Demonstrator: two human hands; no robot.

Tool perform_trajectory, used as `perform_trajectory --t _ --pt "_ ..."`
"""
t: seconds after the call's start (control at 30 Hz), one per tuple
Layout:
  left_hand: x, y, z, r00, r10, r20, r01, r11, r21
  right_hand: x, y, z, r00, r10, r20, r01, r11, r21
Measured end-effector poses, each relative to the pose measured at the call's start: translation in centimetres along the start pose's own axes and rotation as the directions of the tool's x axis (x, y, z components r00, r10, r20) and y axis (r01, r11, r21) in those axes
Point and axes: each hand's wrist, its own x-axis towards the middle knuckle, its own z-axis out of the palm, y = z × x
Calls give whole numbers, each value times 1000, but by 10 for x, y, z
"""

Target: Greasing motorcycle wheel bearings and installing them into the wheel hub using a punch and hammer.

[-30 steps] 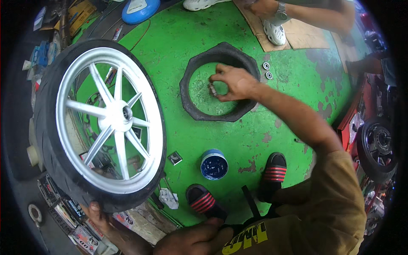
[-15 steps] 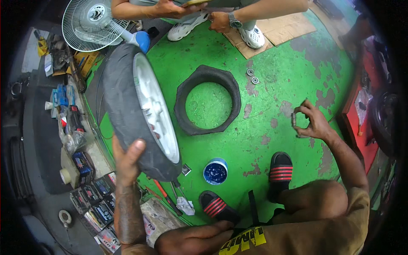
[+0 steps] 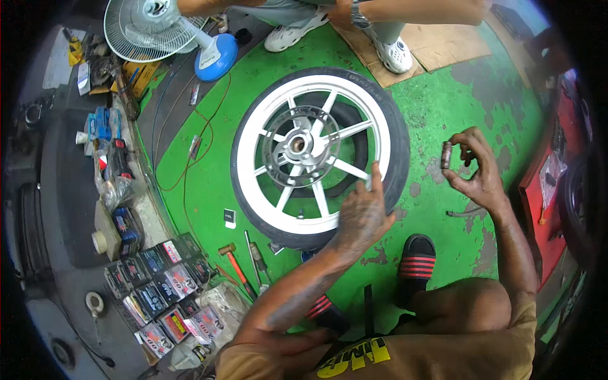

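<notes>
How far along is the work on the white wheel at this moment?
Done: the white wheel now lies flat on the green floor, over the black stand seen earlier. In hand: the left hand rests on its rim, and the right hand holds a small cylindrical part. Left: that part is not yet fitted.

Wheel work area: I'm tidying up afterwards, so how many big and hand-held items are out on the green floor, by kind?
White-spoked wheel with tyre: 1
Small brown cylindrical part in the right hand: 1
Orange-handled hammer: 1
Standing fan with blue base: 1
Cardboard sheet: 1
Total: 5
</notes>
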Motion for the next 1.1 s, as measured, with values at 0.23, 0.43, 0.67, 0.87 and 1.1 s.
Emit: perform_trajectory --t 0.23,0.43,0.67,0.87,1.1 --pt "-6 36 26 948 283 -145 -267 956 121 72 -56 54 939 -188 288 211 976 -51" --pt "-102 -76 -47 838 444 316 -477 878 31 129 -74 118 749 -313 583 376 927 14" --pt "-203 -158 -60 930 226 290 -212 974 -82 174 -92 170 506 -226 832 494 867 -66" --pt "-226 -168 -24 952 195 237 -127 954 -273 188 -106 199 304 -28 952 535 832 -147" --pt "-237 -171 -23 937 258 237 -150 906 -395 199 -113 216 216 82 973 537 823 -189"
